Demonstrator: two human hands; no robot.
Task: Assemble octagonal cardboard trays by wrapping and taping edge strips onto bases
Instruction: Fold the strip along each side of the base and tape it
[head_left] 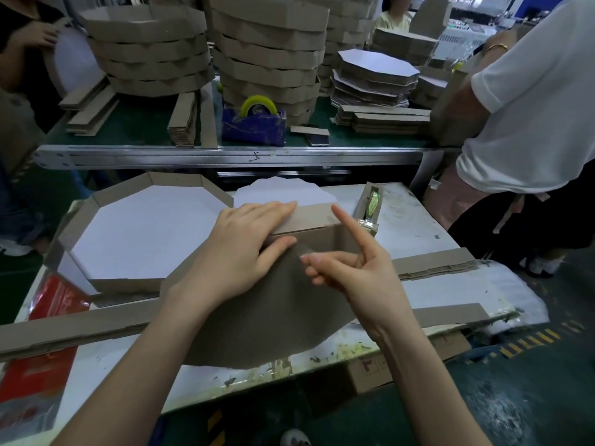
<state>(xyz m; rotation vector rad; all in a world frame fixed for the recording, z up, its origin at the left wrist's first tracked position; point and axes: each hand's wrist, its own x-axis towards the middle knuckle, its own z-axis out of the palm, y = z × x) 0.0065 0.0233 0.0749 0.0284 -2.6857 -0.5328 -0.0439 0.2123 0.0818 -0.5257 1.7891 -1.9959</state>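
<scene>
The left grip (244, 249) lay flat, fingers straight, pressing the strip (309, 217) onto the brown base (277, 317) mid-tabletop (418, 220). The right grip (354, 272) pinched clear tape (310, 251) — hard to see. The red pack (54, 304) had writing — too blurry to read.

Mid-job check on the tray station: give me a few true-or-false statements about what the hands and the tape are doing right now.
1. The left hand presses flat on the edge strip. True.
2. The right hand holds nothing. False: it pinches a piece of clear tape, index finger stretched out.
3. A finished tray lies on the table, left of the hands. True.
4. The blue tape dispenser stands beside the right hand. False: it stands on the green bench beyond the table.
5. The base under the hands shows its white face. False: its brown face shows.
</scene>
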